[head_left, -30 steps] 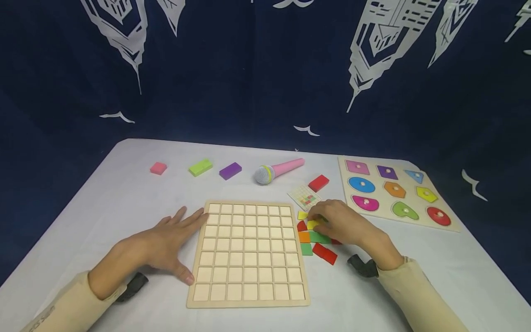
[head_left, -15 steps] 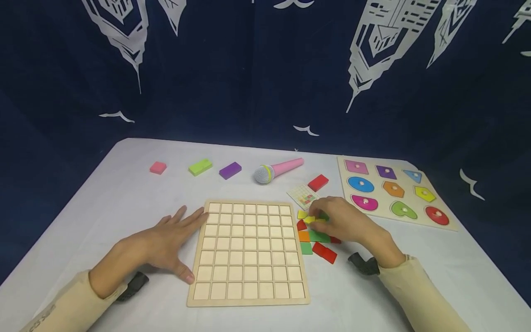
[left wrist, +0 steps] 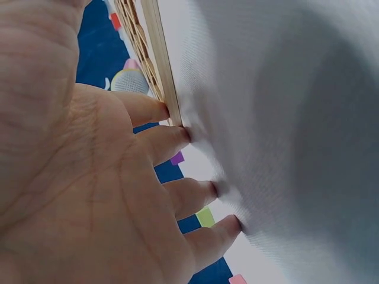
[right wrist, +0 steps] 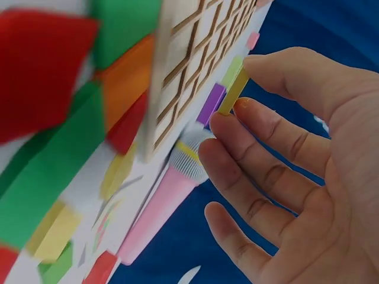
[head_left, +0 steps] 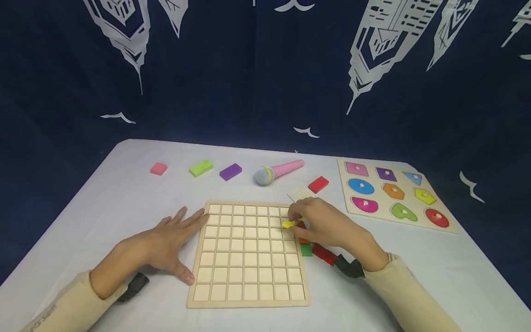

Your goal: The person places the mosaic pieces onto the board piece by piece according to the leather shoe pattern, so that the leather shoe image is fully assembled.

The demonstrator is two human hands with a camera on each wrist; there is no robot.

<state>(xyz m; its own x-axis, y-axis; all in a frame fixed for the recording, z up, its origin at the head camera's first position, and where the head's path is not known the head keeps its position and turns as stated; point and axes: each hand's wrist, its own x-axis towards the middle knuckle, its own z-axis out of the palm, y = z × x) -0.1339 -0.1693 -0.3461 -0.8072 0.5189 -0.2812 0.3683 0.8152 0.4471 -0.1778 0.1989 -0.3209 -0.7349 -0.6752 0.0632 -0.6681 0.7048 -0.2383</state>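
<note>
The yellow tile (head_left: 288, 224) is pinched in your right hand (head_left: 327, 226) over the right edge of the wooden grid board (head_left: 249, 252), every cell still bare, while your flat, open left hand (head_left: 166, 244) steadies its left edge.

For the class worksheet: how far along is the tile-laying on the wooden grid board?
Done: nothing, every cell of the grid board is bare. In hand: the right hand pinches a yellow tile over the board's right side; the left hand rests flat against its left edge. Left: the coloured tiles beside it.
</note>
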